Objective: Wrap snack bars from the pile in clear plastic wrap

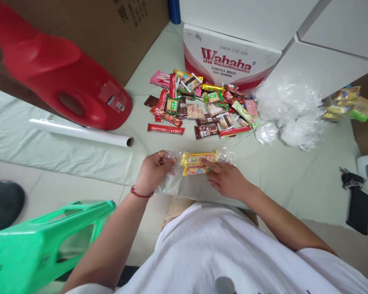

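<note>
Two yellow-wrapped snack bars (199, 158) lie side by side near the table's front edge, with clear plastic film (227, 155) showing at both ends. I cannot tell whether they are inside the film or on top of it. My left hand (155, 171), with a red cord on its wrist, pinches the film's left end between thumb and fingers. From the other side, my right hand (225, 177) rests over the bars' right end, its index finger stretched out on the upper bar and its thumb apart below. Some of its fingers are hidden.
Beyond my hands lies a pile of wrapped snacks (199, 106), before a Wahaha carton (227, 57). Crumpled clear plastic bags (291, 106) sit right. A white roll (86, 132) and red jug (79, 85) stand left. A phone (358, 210) lies far right; a green stool (24, 241) is lower left.
</note>
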A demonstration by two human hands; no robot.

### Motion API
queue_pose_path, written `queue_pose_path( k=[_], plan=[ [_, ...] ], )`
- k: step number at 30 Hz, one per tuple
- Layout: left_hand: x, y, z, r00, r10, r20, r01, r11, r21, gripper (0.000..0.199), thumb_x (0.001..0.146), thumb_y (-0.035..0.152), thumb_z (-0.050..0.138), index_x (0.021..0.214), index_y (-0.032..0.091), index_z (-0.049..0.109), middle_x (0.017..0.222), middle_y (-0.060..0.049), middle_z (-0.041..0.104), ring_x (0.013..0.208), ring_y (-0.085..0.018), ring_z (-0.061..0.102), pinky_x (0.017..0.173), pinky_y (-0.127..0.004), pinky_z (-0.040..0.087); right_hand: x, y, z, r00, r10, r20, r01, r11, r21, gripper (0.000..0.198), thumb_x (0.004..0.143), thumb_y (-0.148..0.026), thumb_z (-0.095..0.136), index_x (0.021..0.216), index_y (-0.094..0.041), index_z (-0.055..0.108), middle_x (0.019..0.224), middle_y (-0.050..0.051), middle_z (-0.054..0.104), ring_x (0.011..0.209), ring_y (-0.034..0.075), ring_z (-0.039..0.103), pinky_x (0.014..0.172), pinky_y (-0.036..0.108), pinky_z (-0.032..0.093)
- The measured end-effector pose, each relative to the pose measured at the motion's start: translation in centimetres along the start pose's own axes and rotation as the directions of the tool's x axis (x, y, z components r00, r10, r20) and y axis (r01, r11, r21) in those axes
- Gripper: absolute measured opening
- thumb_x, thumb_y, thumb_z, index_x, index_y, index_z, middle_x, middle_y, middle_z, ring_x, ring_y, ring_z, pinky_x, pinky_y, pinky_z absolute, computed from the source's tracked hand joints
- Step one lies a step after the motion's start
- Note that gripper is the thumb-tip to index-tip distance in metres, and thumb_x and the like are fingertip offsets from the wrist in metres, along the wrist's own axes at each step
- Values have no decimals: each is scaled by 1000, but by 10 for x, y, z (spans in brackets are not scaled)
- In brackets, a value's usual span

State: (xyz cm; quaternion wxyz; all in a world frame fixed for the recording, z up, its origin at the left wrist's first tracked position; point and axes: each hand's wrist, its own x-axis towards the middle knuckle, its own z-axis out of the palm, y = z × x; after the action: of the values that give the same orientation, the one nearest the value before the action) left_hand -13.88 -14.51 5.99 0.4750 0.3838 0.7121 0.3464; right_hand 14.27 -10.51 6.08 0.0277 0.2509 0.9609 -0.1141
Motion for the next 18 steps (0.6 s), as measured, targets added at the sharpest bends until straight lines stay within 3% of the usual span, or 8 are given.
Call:
queue_pose_path(
  k=[3,5,9,12,14,16,18],
  plan=[
    [-6,9,30,996,63,-61,-60,997,56,21,83,44,66,83,23,59,62,3,62,56,-15,58,55,-26,42,1,-2,3,1000,22,4,-23,999,23,14,101,-25,59,101,-20,72,174,8,35,116,29,68,84,45,54],
    [-7,12,54,980,183,-81,-159,958,239,12,88,35,59,86,23,61,69,0,65,63,-17,61,59,-28,46,2,-2,4,999,43,-2,-43,998,45,14,101,-26,60,102,-19,73,174,9,35,115,28,70,85,44,53],
    [-9,4,97,895,438,-79,-275,684,676,21,97,23,50,110,17,66,100,-12,72,80,-23,69,62,-32,47,6,-2,10,997,71,-24,-69,994,85,16,101,-26,60,104,-19,74,172,10,38,116,28,70,88,45,53],
    [-14,-12,113,816,578,-6,-344,493,799,33,103,24,46,130,12,61,108,-17,71,93,-27,70,67,-34,51,7,-2,14,995,92,-44,-85,987,136,18,101,-24,60,108,-18,75,172,11,38,119,29,69,93,47,53],
    [-16,-24,117,756,653,40,-399,411,819,38,104,25,46,137,8,57,108,-18,71,96,-29,69,74,-37,53,4,-1,13,994,92,-62,-76,970,231,18,100,-22,59,104,-17,76,171,12,40,121,29,69,97,47,54],
    [-16,-33,118,716,697,49,-428,381,819,43,106,27,46,143,8,55,108,-18,72,94,-28,69,77,-39,53,-6,3,8,992,72,-101,-23,907,421,19,101,-22,58,98,-18,76,164,13,51,123,28,69,100,44,54],
    [-15,-39,118,691,723,31,-436,381,815,46,106,31,49,146,10,56,107,-18,73,92,-29,69,78,-40,52,-22,11,0,982,123,-145,0,763,647,21,103,-28,57,100,-20,77,141,12,70,114,24,72,95,38,56]
  ],
)
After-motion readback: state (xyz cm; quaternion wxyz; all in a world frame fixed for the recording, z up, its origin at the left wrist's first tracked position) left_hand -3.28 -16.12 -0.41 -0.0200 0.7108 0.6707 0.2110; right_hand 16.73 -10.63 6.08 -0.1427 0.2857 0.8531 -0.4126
